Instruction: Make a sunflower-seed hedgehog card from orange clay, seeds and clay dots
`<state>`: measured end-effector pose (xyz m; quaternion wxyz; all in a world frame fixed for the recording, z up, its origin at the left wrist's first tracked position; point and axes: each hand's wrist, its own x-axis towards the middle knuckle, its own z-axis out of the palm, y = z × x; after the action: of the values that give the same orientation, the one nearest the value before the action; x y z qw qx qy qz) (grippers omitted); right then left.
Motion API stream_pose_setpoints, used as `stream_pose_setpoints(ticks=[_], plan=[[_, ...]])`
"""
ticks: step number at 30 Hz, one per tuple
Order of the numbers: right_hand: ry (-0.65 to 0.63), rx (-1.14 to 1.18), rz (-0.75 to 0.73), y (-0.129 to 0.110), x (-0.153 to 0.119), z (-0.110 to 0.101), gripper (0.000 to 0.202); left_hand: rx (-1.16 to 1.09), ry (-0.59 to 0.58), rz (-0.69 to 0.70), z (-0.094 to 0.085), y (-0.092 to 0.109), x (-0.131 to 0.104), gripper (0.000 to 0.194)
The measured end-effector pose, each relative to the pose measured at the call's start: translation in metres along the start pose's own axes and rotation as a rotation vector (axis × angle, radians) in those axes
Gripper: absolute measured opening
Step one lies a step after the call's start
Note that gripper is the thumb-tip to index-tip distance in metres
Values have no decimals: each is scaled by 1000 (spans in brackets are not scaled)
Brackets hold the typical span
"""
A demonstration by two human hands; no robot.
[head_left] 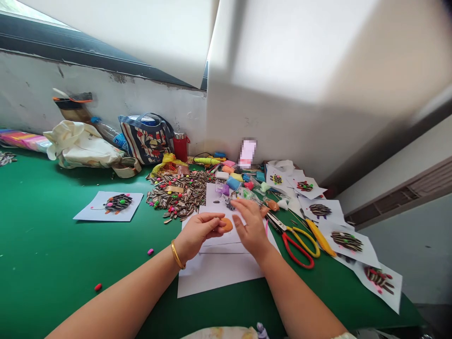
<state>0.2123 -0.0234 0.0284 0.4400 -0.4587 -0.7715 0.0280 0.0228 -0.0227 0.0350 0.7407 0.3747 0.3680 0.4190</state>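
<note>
Between the thumb and fingers of my left hand [205, 230] is a flattened orange piece of modelling clay [226, 225]. Close by on its right, my right hand [252, 228] has its fingers spread and grips nothing that I can see. Both hands hover over white paper sheets [219, 275] on the green table [45, 249]. Just beyond them lie small packs of coloured clay, among them a blue one [233, 183] and a purple one [222, 188]. A heap of striped sunflower seeds [190, 193] mixed with bright bits spreads behind my left hand.
Scissors [296, 240] with red and yellow handles and a yellow utility knife [320, 238] lie at right. Several seed-picture cards [353, 242] line the right edge; another card [122, 214] lies left. A white bag [83, 146], patterned bag [146, 139] and red bottle [181, 147] stand along the wall.
</note>
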Motion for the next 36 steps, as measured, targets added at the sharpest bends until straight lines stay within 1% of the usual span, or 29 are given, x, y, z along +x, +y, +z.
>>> stream_pose_setpoints(ticks=[2,5,10,14,17,20,23,27,29,31,34,36], plan=[[-65,53,-86,-17,-1,5,34,-8,-52,-8,4,-2,-2,40],[-105,108,-108,-29,-2,11,29,-24,-81,10,6,-5,-3,34],[-60,231,-69,-27,-1,13,20,19,-18,-2,0,-9,-2,31],[-50,273,-38,-25,-1,14,15,80,-20,12,-1,-9,-3,35],[-29,264,-24,-24,-1,13,14,87,-54,3,0,-7,-4,38],[17,225,-25,-23,-1,12,14,33,-87,-14,2,-4,-5,40],[35,161,-40,-20,-1,10,15,-39,-69,-33,2,-4,-5,38],[19,28,-91,-16,-1,9,17,-132,-44,-88,2,-2,-6,37],[-1,-48,-139,-14,-1,9,22,-228,-78,-123,3,0,-6,41],[-48,-120,-190,-14,-3,11,30,-356,-151,-135,3,2,-7,48],[-177,-209,-255,-18,-6,17,45,-517,-283,-108,2,4,-7,59],[-273,-239,-304,-22,-8,22,57,-577,-345,-107,1,4,-6,67]])
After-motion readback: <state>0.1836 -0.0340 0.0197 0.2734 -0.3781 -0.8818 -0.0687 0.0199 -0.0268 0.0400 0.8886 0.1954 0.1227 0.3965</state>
